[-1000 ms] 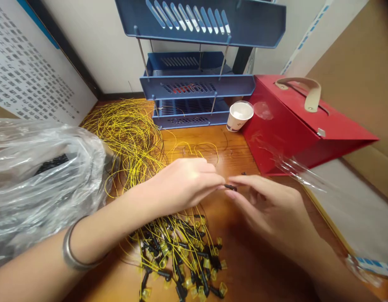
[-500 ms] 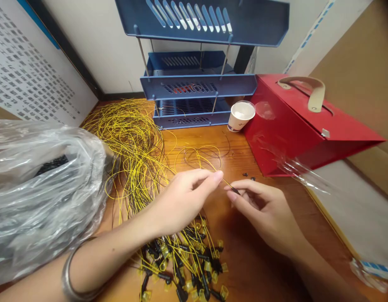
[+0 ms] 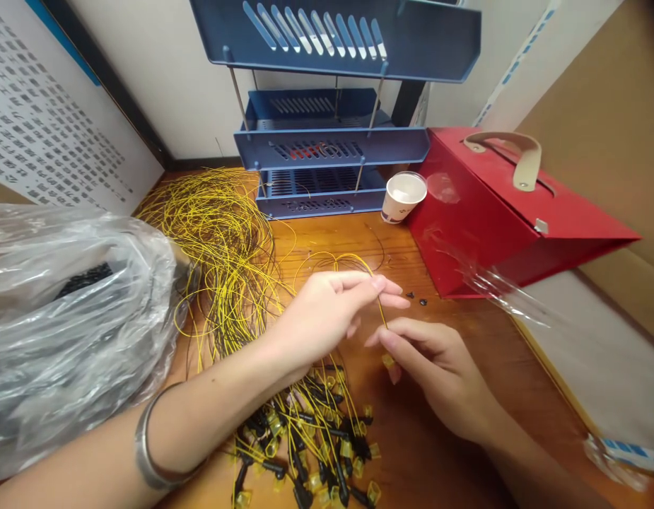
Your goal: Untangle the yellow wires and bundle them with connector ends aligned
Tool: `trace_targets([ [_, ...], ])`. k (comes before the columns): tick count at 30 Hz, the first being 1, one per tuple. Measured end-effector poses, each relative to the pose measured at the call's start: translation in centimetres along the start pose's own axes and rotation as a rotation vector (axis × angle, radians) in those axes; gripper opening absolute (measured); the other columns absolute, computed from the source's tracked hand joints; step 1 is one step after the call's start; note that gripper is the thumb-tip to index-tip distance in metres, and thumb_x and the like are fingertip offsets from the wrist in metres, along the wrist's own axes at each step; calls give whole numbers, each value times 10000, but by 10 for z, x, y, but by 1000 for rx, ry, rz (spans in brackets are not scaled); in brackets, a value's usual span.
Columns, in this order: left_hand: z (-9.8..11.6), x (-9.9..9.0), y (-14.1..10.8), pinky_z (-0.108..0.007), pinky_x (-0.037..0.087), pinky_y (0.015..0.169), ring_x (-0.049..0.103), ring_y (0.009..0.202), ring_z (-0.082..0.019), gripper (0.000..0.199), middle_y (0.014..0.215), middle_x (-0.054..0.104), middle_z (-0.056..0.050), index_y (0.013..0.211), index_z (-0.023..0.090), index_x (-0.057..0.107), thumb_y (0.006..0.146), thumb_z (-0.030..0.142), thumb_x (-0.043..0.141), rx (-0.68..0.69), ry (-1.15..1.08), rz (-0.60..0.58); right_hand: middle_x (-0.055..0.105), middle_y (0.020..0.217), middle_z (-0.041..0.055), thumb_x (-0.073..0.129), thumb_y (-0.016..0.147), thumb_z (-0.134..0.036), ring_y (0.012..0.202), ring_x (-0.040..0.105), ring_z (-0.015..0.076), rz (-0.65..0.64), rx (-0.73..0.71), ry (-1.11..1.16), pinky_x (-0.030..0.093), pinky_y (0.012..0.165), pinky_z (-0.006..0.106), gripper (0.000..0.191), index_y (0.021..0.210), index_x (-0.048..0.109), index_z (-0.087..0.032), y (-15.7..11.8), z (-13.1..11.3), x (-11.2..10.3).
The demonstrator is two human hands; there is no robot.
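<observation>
Thumb and fingers of my left hand point(image 3: 331, 311) pinch a thin yellow wire point(image 3: 382, 312), which loops away behind the hand over the table. Just to the right and lower, my right hand point(image 3: 438, 371) is closed on the same wire between thumb and forefinger. A small clear yellow cap point(image 3: 388, 360) shows below those fingertips; the rest of that wire end is hidden by the hand. Under my left forearm lie several black plugs point(image 3: 300, 488) with yellow caps on their wires. A large tangle of yellow and black wires point(image 3: 215, 233) spreads behind and left of my hands.
A clear plastic bag point(image 3: 83, 339) with dark contents bulges at the left. Blue tiered trays point(image 3: 331, 145) stand at the back, with a paper cup point(image 3: 404, 198) and a red box point(image 3: 480, 205) to the right. Small black bits point(image 3: 423, 302) lie on the wooden table point(image 3: 348, 230).
My left hand has shifted slightly up and right along the wire, its other fingers now stretched out. The right fingers have moved a little lower, and a yellow cap now shows beneath them.
</observation>
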State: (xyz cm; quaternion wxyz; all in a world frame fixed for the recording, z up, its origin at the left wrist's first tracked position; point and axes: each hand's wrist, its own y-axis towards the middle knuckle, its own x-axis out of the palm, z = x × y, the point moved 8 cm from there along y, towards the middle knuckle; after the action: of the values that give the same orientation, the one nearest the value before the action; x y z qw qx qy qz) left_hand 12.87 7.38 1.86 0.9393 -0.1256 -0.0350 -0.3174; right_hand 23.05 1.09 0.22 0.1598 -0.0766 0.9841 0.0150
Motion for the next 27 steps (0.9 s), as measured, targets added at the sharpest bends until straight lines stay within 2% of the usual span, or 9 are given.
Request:
trace_targets([
  [4,29,-33,10,-243,217,408,310,452,-40,303,1144,743,-123,1075,123,692,948,365,562,103,29,147,548,539,-27,512,998,-389,510,524,97,-89,-49,14,366,528,236,382,750,689,-159,-2,-3,5],
  [9,87,-79,24,-273,254,453,263,476,-40,278,1318,650,-97,1193,153,586,1012,296,431,184,125,300,511,517,-24,487,1002,-380,509,481,92,-296,-186,-34,329,549,254,443,652,653,-164,-10,-19,20],
  [13,123,-118,23,-231,167,435,176,490,-28,149,944,661,-19,954,138,517,1021,158,386,182,51,507,441,489,-26,441,997,-427,502,417,98,-459,-200,-30,301,541,266,511,559,556,-190,-18,-26,31],
  [18,154,-164,13,-182,97,492,112,518,-9,245,627,340,58,773,132,401,1012,94,358,244,135,620,348,473,-42,485,949,-440,486,335,101,-674,-115,52,267,511,273,514,496,427,-204,-30,-22,43],
  [21,166,-203,12,-194,91,635,118,555,53,308,653,162,60,814,90,412,1014,70,179,165,449,667,323,502,-54,503,927,-398,488,311,95,-808,-74,106,257,518,275,481,506,378,-200,-37,-22,49],
  [23,172,-236,16,-171,142,640,128,549,56,243,639,125,68,929,67,455,1023,94,234,157,573,671,299,517,-60,495,917,-364,490,300,92,-889,-48,143,243,517,275,450,522,357,-199,-40,-24,52],
  [25,183,-252,28,-142,272,605,163,499,33,383,605,86,65,986,79,505,1049,172,139,223,1217,541,240,518,-64,484,897,-316,490,264,94,-943,-31,172,216,508,279,431,522,306,-200,-41,-29,53],
  [26,190,-252,31,-138,330,566,199,480,19,472,585,102,64,988,103,534,1070,278,104,385,1602,521,209,517,-65,478,880,-281,488,237,94,-967,-20,182,201,502,281,425,517,273,-199,-42,-31,53],
  [27,193,-261,32,-158,364,503,209,465,-8,496,546,122,66,964,136,561,1072,413,163,468,1715,556,189,515,-66,479,859,-243,483,216,92,-1005,-7,188,190,495,282,417,511,253,-198,-44,-33,54],
])
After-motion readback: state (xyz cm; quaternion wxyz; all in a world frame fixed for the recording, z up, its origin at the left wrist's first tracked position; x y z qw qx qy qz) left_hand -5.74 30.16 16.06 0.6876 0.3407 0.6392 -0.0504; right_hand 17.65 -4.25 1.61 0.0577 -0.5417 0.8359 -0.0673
